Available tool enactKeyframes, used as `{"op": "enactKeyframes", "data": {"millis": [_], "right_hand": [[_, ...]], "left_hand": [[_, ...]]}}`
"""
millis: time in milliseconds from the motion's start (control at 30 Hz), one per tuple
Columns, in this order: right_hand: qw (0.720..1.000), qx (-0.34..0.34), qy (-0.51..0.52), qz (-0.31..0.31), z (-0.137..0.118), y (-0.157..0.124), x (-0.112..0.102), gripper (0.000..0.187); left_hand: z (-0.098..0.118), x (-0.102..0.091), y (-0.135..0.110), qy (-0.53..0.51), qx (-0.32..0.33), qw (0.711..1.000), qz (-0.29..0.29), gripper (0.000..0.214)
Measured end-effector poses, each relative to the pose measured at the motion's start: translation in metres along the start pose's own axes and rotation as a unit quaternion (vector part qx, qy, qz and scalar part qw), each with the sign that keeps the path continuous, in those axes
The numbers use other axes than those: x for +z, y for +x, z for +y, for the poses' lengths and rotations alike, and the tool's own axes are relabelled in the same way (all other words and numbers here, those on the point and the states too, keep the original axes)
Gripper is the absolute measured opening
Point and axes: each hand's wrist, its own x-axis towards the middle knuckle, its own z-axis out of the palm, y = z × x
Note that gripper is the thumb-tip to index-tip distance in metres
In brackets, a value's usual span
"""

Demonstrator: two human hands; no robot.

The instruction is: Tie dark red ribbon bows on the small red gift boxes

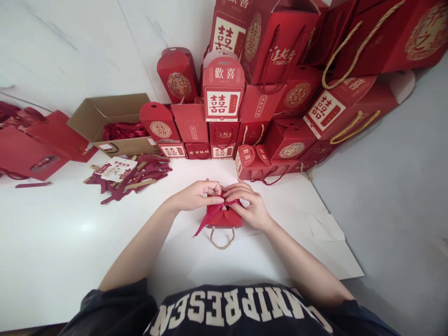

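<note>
Two hands meet over a ribbon (211,217) atop a small red box (224,221), which sits on the white worktop (182,256) in front of stacked boxes (224,86). The left hand (200,195) pinches the ribbon between thumb and fingertips, a loose tail hanging past the box's near left corner; the right hand (251,205) closes narrowly on its other side. The ribbon looks soft, light and probably slippery, best gripped in a firm pinch close to the middle. The box appears to be light, stiff card that could dent: its sides offer the safest hold, its rope handle (221,246) a lifting point.
</note>
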Motion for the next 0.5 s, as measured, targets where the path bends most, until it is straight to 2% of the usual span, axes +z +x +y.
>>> {"op": "enactKeyframes", "data": {"millis": [133,267,367,500], "right_hand": [[0.997,-0.029,-0.046,-0.050,0.000,0.001,-0.008,0.019],[0.994,-0.033,-0.071,-0.074,-0.003,0.001,-0.012,0.020],[0.995,-0.026,-0.064,-0.067,-0.003,0.001,-0.012,0.014],[0.998,-0.022,-0.048,-0.038,-0.003,0.002,-0.009,0.007]], "left_hand": [[-0.001,0.001,0.002,0.015,0.001,1.000,0.019,0.021],[0.002,0.006,0.004,0.062,0.010,0.997,0.050,0.025],[0.008,0.011,0.001,0.125,0.025,0.989,0.076,0.028],[0.018,0.017,-0.004,0.238,0.035,0.965,0.106,0.017]]}}
